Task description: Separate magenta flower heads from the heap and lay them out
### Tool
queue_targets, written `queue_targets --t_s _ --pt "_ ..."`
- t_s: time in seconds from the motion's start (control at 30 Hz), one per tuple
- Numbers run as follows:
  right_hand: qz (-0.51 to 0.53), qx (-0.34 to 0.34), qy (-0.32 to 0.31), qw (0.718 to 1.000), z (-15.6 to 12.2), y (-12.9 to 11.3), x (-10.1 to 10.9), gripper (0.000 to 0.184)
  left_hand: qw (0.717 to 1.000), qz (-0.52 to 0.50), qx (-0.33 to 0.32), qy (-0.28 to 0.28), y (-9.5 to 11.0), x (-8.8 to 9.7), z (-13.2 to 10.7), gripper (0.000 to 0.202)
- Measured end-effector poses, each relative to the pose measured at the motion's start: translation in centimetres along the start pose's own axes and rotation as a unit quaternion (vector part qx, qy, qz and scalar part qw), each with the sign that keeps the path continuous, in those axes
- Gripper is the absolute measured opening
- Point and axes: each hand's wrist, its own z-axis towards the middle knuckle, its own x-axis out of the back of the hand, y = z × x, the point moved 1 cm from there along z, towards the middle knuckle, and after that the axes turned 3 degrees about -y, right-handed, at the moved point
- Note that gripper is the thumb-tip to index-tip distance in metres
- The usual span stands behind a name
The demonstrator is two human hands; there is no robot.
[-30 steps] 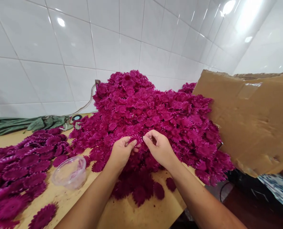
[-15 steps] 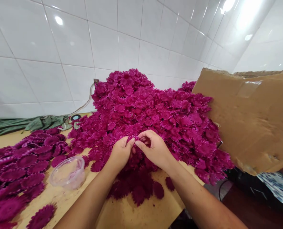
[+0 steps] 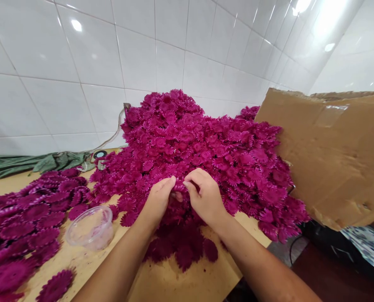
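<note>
Between my hands, just in front of a tall heap of magenta flower heads (image 3: 199, 142), is one magenta artificial-looking flower head (image 3: 179, 186) with fringed petals. My left hand (image 3: 161, 195) grips it from the left, thumb on top and fingers partly hidden beneath. On its right edge, my right hand (image 3: 204, 193) pinches with thumb and forefinger. Darker flower heads (image 3: 183, 247) lie on the table below my wrists. To the left of my left forearm stands a clear plastic tub (image 3: 89, 241) with some pinkish bits in it.
More flattened flower heads (image 3: 35, 214) spread over the tan tabletop (image 3: 161, 285) at left. A green cloth (image 3: 57, 161) and a small round device (image 3: 100, 154) lie by the tiled wall. A large cardboard box (image 3: 328, 163) leans at right, with patterned fabric (image 3: 366, 247) below it.
My right hand has drawn slightly right, its fingers closing into a tighter pinch at the flower's edge. The left thumb has tilted more upright, and more of the flower shows between the hands.
</note>
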Motion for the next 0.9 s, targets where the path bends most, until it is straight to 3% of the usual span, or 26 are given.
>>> queue_targets --t_s 0.1,0.2,0.33,0.5,0.57,0.7,0.9 --pt "-0.096 0.144 0.021 0.985 -0.9 -1.0 0.0 0.024 0.994 -0.098 0.026 0.031 -0.1 -0.2 -0.2 0.02" --pt "-0.121 0.21 0.026 0.97 -1.7 -1.6 0.2 0.025 0.991 -0.119 0.04 0.045 -0.3 -0.6 -0.4 0.021" --pt "-0.128 0.226 0.014 0.966 -1.8 -1.7 1.0 0.024 0.992 -0.112 0.037 0.033 -0.1 -0.9 -0.6 0.021" --pt "-0.151 0.184 -0.028 0.971 -0.7 -1.1 2.3 0.022 0.989 -0.079 0.086 -0.091 1.4 -0.6 -0.9 0.026" --pt "-0.157 0.177 -0.042 0.971 -0.5 -0.9 2.5 0.023 0.988 -0.058 0.085 -0.116 1.8 -0.4 -0.9 0.025" --pt "-0.165 0.207 -0.062 0.962 -1.2 -0.8 2.4 0.027 0.993 -0.014 0.055 -0.099 1.6 -0.1 -0.6 0.017" --pt "-0.174 0.249 -0.043 0.952 -2.5 -0.8 2.0 0.03 0.995 -0.039 0.08 -0.049 0.5 -0.8 -0.7 0.019"
